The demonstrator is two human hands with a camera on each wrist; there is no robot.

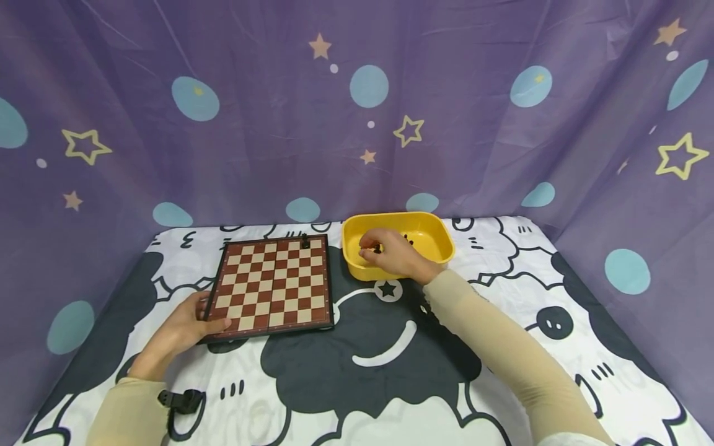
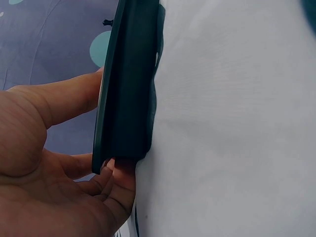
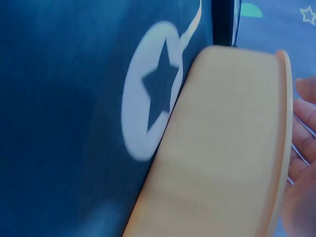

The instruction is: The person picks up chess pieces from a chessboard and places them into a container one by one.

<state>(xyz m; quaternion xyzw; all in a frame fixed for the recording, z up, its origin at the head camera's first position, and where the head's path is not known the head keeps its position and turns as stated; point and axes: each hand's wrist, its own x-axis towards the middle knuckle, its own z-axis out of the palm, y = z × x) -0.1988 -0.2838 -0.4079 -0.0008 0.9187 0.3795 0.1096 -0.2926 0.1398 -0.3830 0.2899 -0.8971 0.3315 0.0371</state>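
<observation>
A brown-and-cream chessboard [image 1: 273,284] in a dark frame lies at the left in the head view. My left hand [image 1: 186,322] grips its near left corner, thumb over the top edge; the left wrist view shows the other fingers of that hand [image 2: 64,148] under the board's dark side [image 2: 129,84]. One black chess piece [image 1: 305,241] stands near the board's far edge. My right hand [image 1: 393,253] reaches into the yellow bin [image 1: 357,271] with bent fingers. Small black pieces [image 1: 408,239] lie there; a dark bit shows between thumb and forefinger, but I cannot tell whether it is held.
A cloth [image 1: 379,334] with a black-and-white cartoon print covers the table. Purple curtain [image 1: 268,124] with stars and dots hangs close behind the bin and along both sides. The bin stands just right of the board. A black strap [image 1: 184,401] circles the left wrist.
</observation>
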